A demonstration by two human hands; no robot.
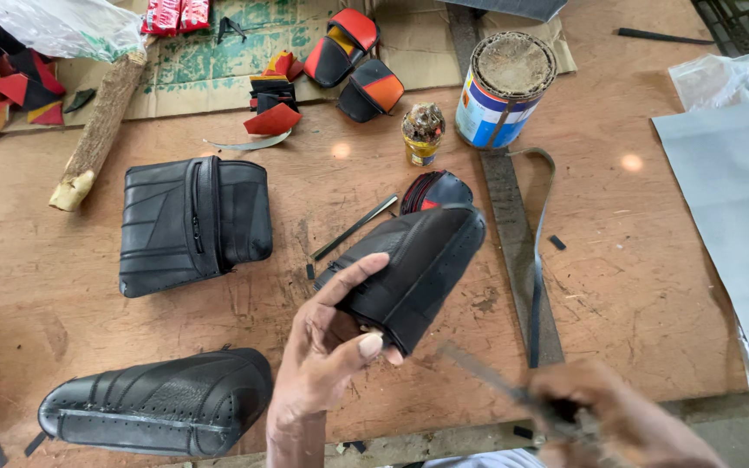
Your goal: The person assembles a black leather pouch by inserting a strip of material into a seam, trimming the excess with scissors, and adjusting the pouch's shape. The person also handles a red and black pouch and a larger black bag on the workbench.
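Right hand (pixel 621 425), blurred, grips a thin metal tool (pixel 487 377). Left hand (pixel 327 355) holds a black stitched, perforated leather piece (pixel 418 260) above the desk (pixel 635 286).

A worn plywood tabletop (pixel 635 286) is filling nearly the whole frame, its reddish-brown surface showing scratches, dark stains and glue marks. Two small bright spots of overhead light are glinting on it, one at upper centre and one toward the upper right. Flattened cardboard (pixel 218 69) (smeared with green paint) is lying along the top edge. A grey sheet (pixel 730 199) is covering the right side. A strip of grey floor is showing at the bottom right.
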